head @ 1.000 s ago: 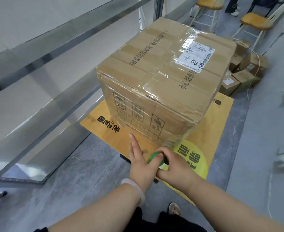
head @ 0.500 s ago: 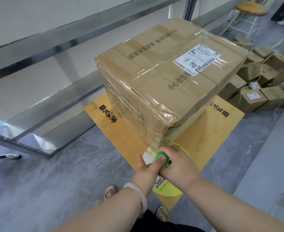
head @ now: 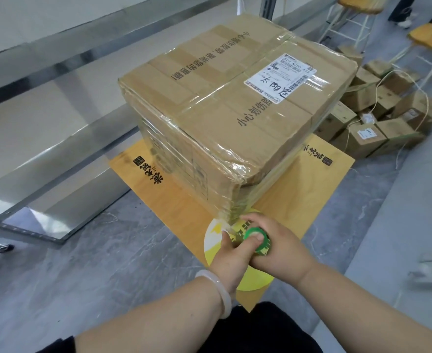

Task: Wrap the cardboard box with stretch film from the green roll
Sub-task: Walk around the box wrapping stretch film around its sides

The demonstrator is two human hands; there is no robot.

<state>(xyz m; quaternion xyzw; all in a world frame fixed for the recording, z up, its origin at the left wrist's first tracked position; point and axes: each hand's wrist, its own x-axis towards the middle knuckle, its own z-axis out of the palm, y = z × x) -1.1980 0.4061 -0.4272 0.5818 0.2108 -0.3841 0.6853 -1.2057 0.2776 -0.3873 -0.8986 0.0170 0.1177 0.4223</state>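
**Cardboard box, film-wrapped, roll at near bottom corner**

Cardboard box: large, glossy stretch film wrinkled over its top and sides.
Orange mat: beneath the box.
Small cartons: heaped beyond the box's right side.
Right hand: fingers curled round the green roll, just beside the box's near bottom corner.
Left hand: thumb pressed on the roll's top, forefinger straight, touching that corner.
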